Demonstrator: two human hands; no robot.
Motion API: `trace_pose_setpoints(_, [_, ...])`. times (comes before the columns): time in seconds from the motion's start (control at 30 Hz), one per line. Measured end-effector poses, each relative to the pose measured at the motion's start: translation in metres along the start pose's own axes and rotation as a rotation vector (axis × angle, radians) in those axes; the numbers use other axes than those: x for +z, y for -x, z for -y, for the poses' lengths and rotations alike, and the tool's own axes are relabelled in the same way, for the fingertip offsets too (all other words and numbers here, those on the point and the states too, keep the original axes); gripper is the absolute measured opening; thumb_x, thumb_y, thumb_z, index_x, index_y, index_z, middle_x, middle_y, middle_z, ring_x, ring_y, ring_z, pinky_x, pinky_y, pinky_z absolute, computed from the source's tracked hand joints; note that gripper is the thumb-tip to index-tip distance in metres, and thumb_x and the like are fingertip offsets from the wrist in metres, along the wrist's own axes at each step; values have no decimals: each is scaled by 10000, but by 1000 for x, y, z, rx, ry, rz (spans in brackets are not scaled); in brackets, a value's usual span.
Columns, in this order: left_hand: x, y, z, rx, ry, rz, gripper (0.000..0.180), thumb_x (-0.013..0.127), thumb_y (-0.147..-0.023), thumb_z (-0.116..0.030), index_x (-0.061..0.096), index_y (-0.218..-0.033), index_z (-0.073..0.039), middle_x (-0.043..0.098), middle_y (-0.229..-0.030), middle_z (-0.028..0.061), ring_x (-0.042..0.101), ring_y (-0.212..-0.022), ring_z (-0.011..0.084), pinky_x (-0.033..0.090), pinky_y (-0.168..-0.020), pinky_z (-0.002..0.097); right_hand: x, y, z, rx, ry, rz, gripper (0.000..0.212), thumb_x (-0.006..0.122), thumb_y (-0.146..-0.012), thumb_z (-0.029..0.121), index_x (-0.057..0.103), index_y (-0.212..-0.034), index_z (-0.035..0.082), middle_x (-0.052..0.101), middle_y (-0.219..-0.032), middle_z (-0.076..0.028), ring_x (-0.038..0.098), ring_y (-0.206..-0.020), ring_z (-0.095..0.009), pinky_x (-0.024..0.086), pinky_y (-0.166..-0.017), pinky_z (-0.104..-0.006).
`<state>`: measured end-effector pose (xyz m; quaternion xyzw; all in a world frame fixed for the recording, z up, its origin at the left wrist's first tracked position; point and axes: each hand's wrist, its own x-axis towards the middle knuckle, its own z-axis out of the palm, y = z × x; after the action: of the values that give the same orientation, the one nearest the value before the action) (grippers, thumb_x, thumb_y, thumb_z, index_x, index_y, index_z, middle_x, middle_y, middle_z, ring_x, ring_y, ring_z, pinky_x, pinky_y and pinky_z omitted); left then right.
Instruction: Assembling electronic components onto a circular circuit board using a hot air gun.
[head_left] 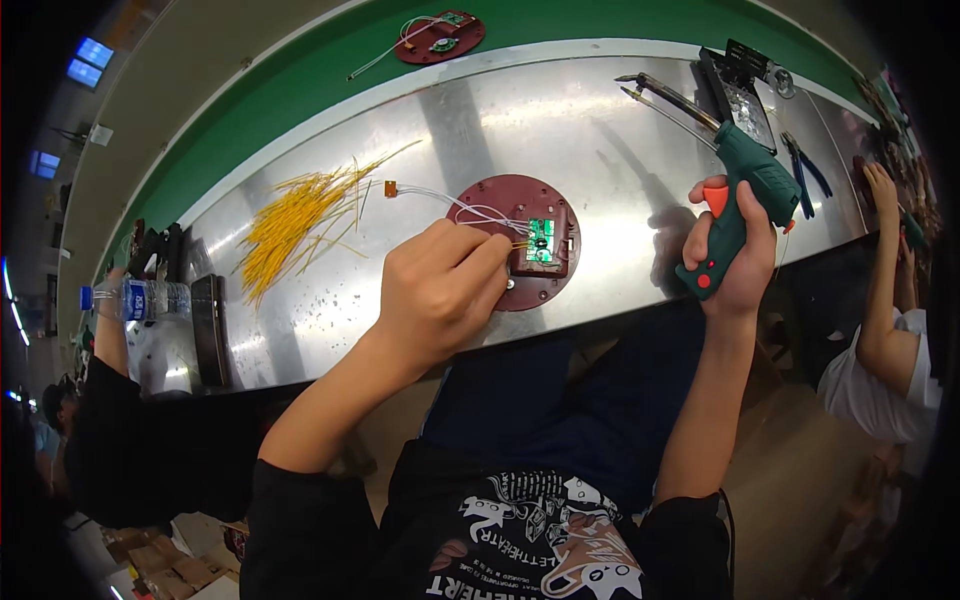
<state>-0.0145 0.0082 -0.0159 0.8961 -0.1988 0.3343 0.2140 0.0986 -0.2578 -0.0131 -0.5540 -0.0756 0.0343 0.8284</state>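
A round dark red disc (485,190) lies on the metal bench, with a small green circuit board (541,240) set in its raised housing. White wires (450,199) run from the board to a small orange-brown piece (391,188) off to the left. My left hand (440,285) rests over the disc's left side, thumb and finger pinched on a thin yellow wire (519,244) whose end reaches the board. Raised at the right, my right hand (745,255) is wrapped round a green soldering gun (755,172) with a red-orange trigger. Its tip points up and left, apart from the board.
Loose yellow wires (300,225) lie in a heap at left. Beyond them are a dark phone-like slab (210,330) and a water bottle (155,300). Blue-handled pliers (806,172) and a black tray (745,105) sit at right. Another disc (440,38) is on the green strip. People sit on both sides.
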Motion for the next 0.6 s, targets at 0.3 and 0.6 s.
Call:
trace_pose_setpoints(0.3, [-6,-3,-1,17,-58,62,221,724,-690,2,684,-905,-32,596,-758,66,585,-667,239,477,-566,350,3,3,-1,-50,3,-69,342,493,-1024,288,573,-1025,-45,636,-897,-145,516,-429,-124,431,-390,-269])
trace_pose_setpoints(0.6, [-5,-2,0,60,-111,94,243,719,-711,-11,678,-949,-37,566,-762,64,565,-668,241,461,-572,359,4,5,0,-54,-16,-91,334,545,-996,284,597,-1033,-44,655,-890,-150,528,-430,-134,438,-394,-274])
